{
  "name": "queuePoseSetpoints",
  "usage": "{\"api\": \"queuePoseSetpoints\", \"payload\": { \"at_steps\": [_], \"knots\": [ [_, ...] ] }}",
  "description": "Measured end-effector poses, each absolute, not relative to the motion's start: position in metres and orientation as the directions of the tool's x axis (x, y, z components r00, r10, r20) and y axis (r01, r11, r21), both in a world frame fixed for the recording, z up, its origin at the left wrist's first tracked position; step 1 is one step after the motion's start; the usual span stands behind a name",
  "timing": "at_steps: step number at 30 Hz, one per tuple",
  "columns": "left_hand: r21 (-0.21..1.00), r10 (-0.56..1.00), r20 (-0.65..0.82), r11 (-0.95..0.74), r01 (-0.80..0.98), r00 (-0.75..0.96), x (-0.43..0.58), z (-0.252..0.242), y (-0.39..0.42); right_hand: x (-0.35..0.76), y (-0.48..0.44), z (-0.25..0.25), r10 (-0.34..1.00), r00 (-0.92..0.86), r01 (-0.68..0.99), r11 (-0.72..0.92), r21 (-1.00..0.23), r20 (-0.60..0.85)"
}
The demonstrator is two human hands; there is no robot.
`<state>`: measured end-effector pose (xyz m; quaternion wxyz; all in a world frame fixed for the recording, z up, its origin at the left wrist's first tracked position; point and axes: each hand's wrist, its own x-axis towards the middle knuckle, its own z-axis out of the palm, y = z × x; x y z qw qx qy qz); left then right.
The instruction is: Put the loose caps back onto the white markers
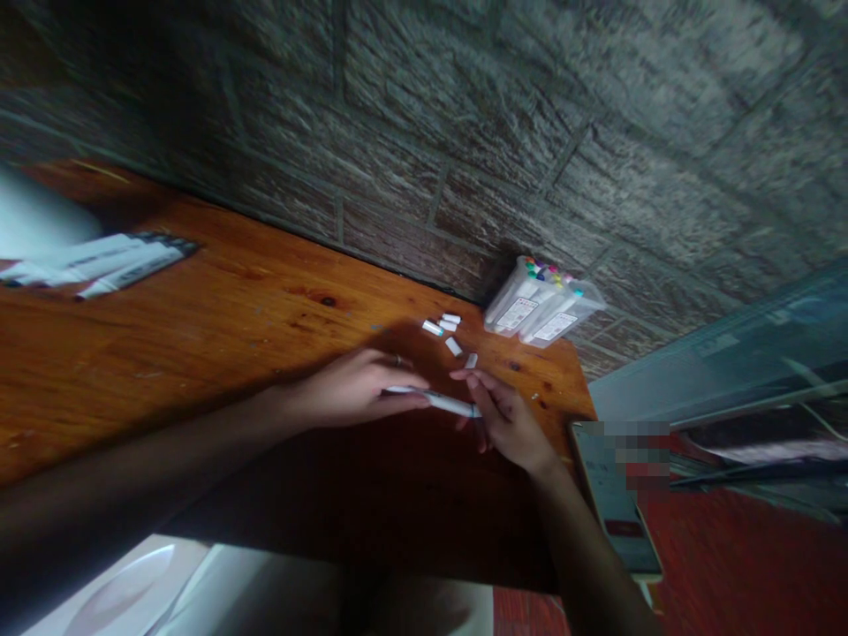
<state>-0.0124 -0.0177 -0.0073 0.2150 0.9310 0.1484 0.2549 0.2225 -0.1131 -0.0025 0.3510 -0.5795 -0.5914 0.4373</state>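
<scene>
A white marker (450,404) spans the space between my two hands, above the wooden table (278,336). My left hand (354,389) is closed round its left part, thumb below and fingers over the top. At the marker's right end, where a dark band shows, the fingers of my right hand (507,420) are closed on it. Just beyond my right fingertips is a small white cap (471,360); whether a finger touches it I cannot tell. Several more white marker caps (453,346) lie scattered behind my hands, one with a teal end.
Against the brick wall (397,150) stands a clear plastic case (540,309) of markers with coloured ends. Several white markers (132,265) lie side by side at far left, near a blurred pale object (40,216). A phone-like device (616,503) is by the table's right edge.
</scene>
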Motion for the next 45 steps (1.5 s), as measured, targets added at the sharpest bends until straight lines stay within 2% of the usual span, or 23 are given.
{"api": "queuePoseSetpoints", "payload": {
  "at_steps": [2,5,15,20,24,27,39,45],
  "knots": [
    [0.488,0.363,0.385,-0.86,0.147,0.849,-0.013,-0.007,-0.019,0.224,-0.115,-0.002,0.986,-0.104,0.458,-0.067,-0.886,-0.128],
    [0.502,0.337,0.378,-0.857,0.115,0.862,-0.013,-0.006,-0.019,0.225,-0.117,0.0,0.981,-0.12,0.49,-0.077,-0.869,-0.155],
    [0.543,0.371,0.462,-0.836,0.074,0.805,-0.012,-0.006,-0.017,0.228,-0.115,0.005,0.985,-0.142,0.362,-0.044,-0.931,-0.102],
    [0.561,0.414,0.484,-0.823,0.09,0.771,-0.011,-0.004,-0.018,0.225,-0.115,0.002,0.993,-0.118,0.373,0.027,-0.927,-0.019],
    [0.519,0.394,0.481,-0.848,0.108,0.783,-0.012,-0.003,-0.017,0.221,-0.115,0.001,0.991,-0.082,0.471,0.135,-0.872,0.109],
    [0.493,0.384,0.49,-0.862,0.114,0.783,-0.012,-0.004,-0.017,0.219,-0.116,0.002,0.985,-0.082,0.477,0.17,-0.863,0.149],
    [0.462,0.384,0.431,-0.871,0.166,0.816,-0.014,-0.004,-0.019,0.217,-0.117,0.005,0.997,-0.073,0.426,0.002,-0.905,-0.032],
    [0.471,0.386,0.434,-0.868,0.16,0.814,-0.013,-0.002,-0.021,0.216,-0.118,0.007,0.996,-0.063,0.427,-0.031,-0.904,-0.064]
  ]
}}
